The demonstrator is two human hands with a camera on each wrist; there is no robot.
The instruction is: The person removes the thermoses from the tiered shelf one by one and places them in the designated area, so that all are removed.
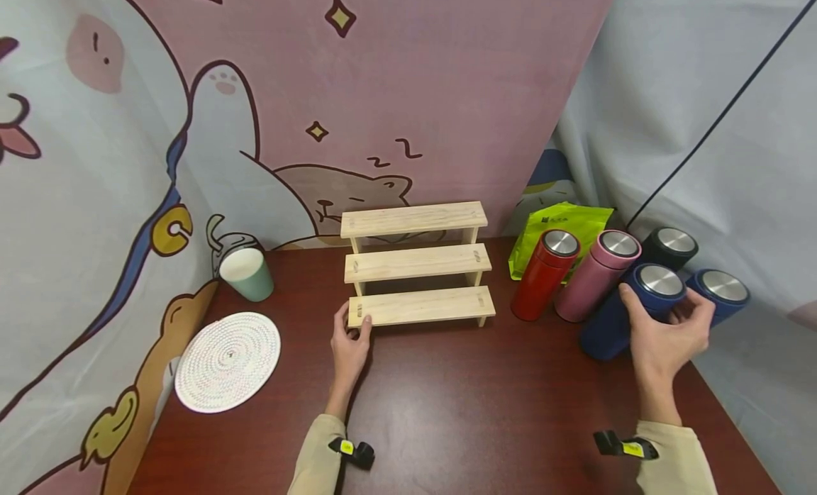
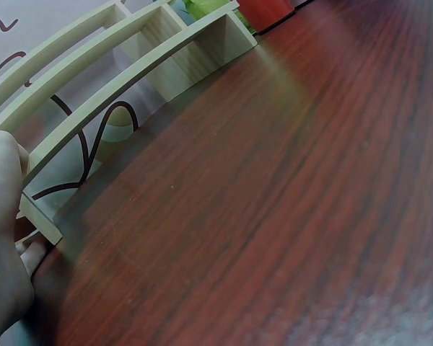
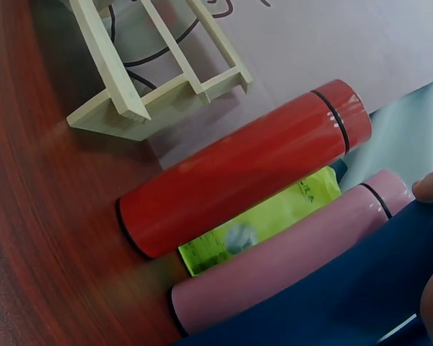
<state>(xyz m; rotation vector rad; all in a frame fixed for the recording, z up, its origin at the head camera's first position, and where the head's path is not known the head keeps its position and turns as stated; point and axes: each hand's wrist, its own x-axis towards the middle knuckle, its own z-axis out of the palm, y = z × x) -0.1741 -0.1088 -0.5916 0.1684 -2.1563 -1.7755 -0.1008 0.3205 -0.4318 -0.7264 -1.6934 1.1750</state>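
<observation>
A three-tier wooden step shelf (image 1: 421,305) stands at the back of the table. My left hand (image 1: 349,347) holds the left end of its lowest board, thumb on the front and fingers round the side. My right hand (image 1: 667,335) grips a dark blue thermos (image 1: 606,332) near its silver-topped lid, thumb on the left and fingers on the right. Next to it on the left are a pink thermos (image 1: 584,288) and a red thermos (image 1: 539,282). Behind the hand stand a second blue thermos (image 1: 721,289) and a black thermos (image 1: 669,247).
A bright green packet (image 1: 590,218) stands behind the red and pink thermoses. At the left lie a round white woven mat (image 1: 228,362) and a pale green cup (image 1: 255,281). Printed cloth (image 1: 447,91) hangs behind the dark reddish table (image 1: 459,410).
</observation>
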